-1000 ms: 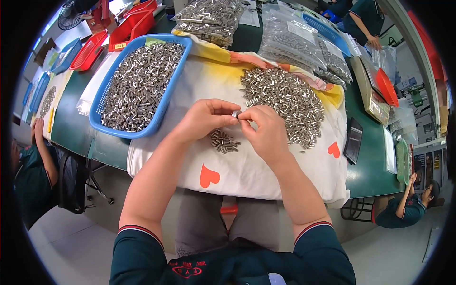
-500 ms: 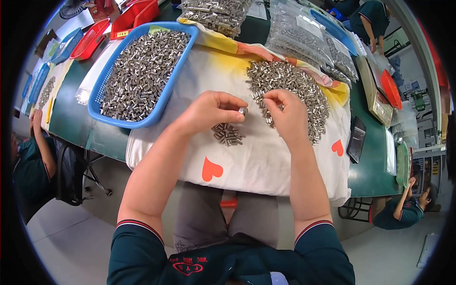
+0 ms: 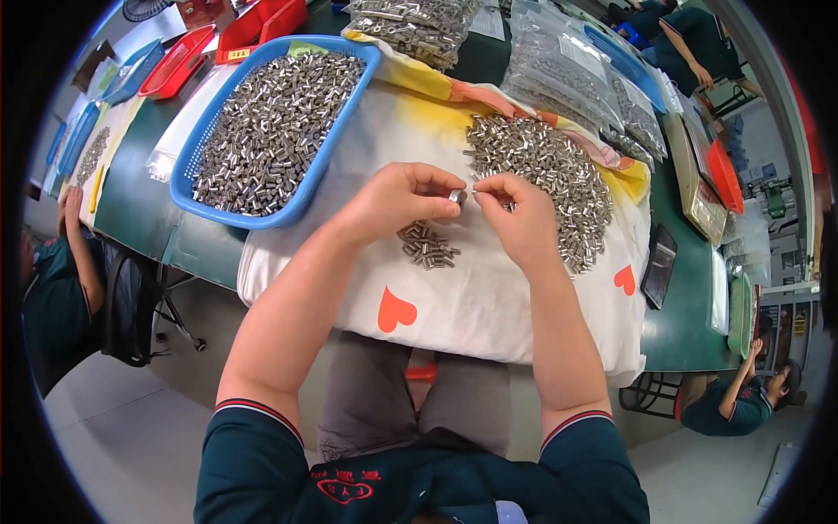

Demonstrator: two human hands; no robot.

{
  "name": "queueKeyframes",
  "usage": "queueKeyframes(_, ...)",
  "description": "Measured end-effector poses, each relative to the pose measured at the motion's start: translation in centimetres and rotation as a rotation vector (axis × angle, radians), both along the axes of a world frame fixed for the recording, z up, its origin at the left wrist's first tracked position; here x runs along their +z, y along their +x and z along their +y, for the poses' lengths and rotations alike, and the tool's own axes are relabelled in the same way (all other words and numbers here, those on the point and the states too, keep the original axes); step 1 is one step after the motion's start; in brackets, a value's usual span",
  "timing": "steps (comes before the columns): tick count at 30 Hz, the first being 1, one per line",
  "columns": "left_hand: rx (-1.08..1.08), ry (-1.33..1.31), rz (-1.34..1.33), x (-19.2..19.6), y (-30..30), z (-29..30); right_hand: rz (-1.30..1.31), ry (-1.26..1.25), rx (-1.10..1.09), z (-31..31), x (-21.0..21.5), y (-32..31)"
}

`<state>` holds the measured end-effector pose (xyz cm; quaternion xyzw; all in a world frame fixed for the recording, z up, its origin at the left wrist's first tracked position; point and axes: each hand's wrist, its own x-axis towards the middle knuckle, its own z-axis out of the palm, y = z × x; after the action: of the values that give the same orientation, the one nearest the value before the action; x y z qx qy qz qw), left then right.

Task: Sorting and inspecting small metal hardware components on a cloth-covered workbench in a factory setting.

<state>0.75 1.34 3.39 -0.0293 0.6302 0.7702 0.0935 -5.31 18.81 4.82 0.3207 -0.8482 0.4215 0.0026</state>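
My left hand [image 3: 394, 203] pinches a small shiny round metal piece [image 3: 457, 197] between thumb and fingertips, above the white cloth [image 3: 489, 314]. Close beside it, on the right, my right hand [image 3: 526, 220] has thumb and forefinger pressed together; what sits in that pinch is too small to make out. A small pile of short metal cylinders [image 3: 429, 247] lies just below my left hand. The larger heap of similar cylinders [image 3: 550, 162] spreads on the cloth behind and to the right of my right hand.
A blue basket [image 3: 182, 188] full of metal cylinders stands at the left. Bags of metal parts [image 3: 559, 65] lie at the back, red trays [image 3: 179, 68] at the far left. A dark phone [image 3: 660, 266] rests at the right. Other people sit at both sides.
My right hand has come left from the edge of the large heap, and its fingertips are now close to the piece in my left hand. The whole view has shifted slightly.
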Motion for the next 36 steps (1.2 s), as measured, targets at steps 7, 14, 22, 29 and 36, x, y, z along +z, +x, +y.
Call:
queueKeyframes(7,0.007,0.102,0.014,-0.6,-0.2,-0.3,-0.237,-0.141,0.108,-0.2,0.8,0.7)
queueKeyframes(14,0.029,0.107,0.020,-0.6,-0.2,-0.2,-0.150,-0.165,0.098,-0.5,0.6,1.4)
queueKeyframes(22,-0.003,0.053,-0.003,-0.4,-0.1,-0.4,-0.239,-0.117,0.163,0.1,0.6,0.8)
queueKeyframes(29,-0.034,0.062,0.031,-0.8,0.0,-0.6,-0.288,-0.156,0.124,-0.5,0.4,0.7)
queueKeyframes(36,-0.056,-0.035,0.007,-0.5,0.0,-0.4,0.375,0.245,-0.031,-2.4,-0.6,-3.6)
